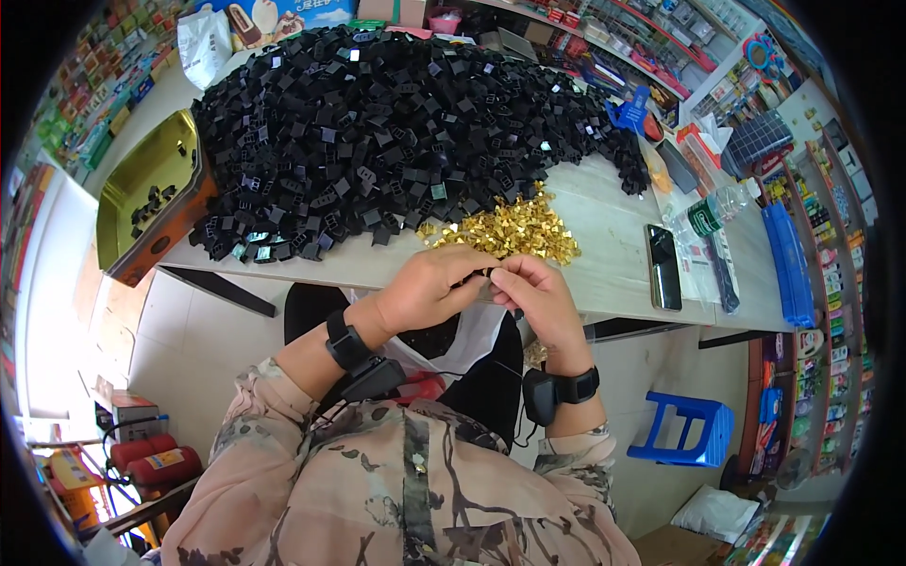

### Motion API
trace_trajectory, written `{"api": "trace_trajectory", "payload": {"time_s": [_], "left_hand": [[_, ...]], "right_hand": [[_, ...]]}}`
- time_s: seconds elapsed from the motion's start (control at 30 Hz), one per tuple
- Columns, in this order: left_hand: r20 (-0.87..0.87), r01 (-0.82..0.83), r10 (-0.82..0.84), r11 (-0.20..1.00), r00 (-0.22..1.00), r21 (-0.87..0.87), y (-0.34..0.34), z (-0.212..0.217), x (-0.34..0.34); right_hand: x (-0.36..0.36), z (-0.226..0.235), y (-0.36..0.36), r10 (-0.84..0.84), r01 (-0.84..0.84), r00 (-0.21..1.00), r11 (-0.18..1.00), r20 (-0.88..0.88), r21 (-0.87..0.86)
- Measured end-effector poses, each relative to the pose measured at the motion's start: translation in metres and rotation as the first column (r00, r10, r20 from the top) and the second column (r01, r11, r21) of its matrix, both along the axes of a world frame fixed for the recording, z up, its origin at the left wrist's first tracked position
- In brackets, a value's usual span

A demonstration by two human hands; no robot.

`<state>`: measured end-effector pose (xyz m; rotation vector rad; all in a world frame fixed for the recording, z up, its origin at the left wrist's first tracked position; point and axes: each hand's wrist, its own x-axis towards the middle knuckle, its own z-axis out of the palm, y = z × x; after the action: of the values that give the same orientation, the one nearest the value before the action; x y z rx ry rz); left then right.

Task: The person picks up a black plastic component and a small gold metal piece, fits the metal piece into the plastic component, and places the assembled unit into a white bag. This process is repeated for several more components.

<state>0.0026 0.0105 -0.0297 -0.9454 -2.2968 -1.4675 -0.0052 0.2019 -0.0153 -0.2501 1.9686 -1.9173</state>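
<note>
My hands meet at the table edge, pinching one small black part between them.

My left hand (pixel 429 286) and right hand (pixel 540 300) are pressed fingertip to fingertip, both closed on a small black plastic piece (pixel 483 274) held just over the near edge of the table (pixel 604 255). At twelve o'clock, just beyond my knuckles, lies a little heap of brass clips (pixel 510 229); behind it, from ten to one o'clock, spreads a big pile of black plastic housings (pixel 377 123). A gold tray (pixel 142 189) sits at nine o'clock, a phone (pixel 663 267) at three o'clock, a blue stool (pixel 684 429) at four.
</note>
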Motion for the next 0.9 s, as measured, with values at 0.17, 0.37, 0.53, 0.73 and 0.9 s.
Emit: {"api": "trace_trajectory", "payload": {"time_s": [0.17, 0.37, 0.53, 0.73, 0.9], "left_hand": [[0.125, -0.002, -0.012, 0.994, 0.992, 0.107, 0.004, 0.006, -0.005], [0.634, -0.221, -0.411, 0.698, 0.655, 0.681, -0.013, 0.021, -0.037], [0.747, -0.278, -0.113, 0.883, 0.655, 0.377, -0.013, 0.033, -0.071], [-0.156, -0.392, 0.366, 0.76, 0.917, -0.519, 0.006, 0.027, -0.08], [-0.292, -0.428, 0.323, 0.778, 0.9, -0.46, 0.005, 0.024, -0.084]], "right_hand": [[0.006, -0.005, -0.004, -0.07, 0.068, 0.997, 0.993, -0.023, -0.092], [0.003, -0.008, 0.022, -0.221, 0.24, 0.951, 0.969, -0.217, 0.065], [0.004, -0.012, 0.025, -0.19, 0.367, 0.864, 0.871, -0.466, 0.326], [0.004, -0.009, 0.015, -0.088, 0.434, 0.795, 0.774, -0.601, 0.461], [0.003, -0.016, 0.012, -0.053, 0.557, 0.662, 0.703, -0.748, 0.443]]}}
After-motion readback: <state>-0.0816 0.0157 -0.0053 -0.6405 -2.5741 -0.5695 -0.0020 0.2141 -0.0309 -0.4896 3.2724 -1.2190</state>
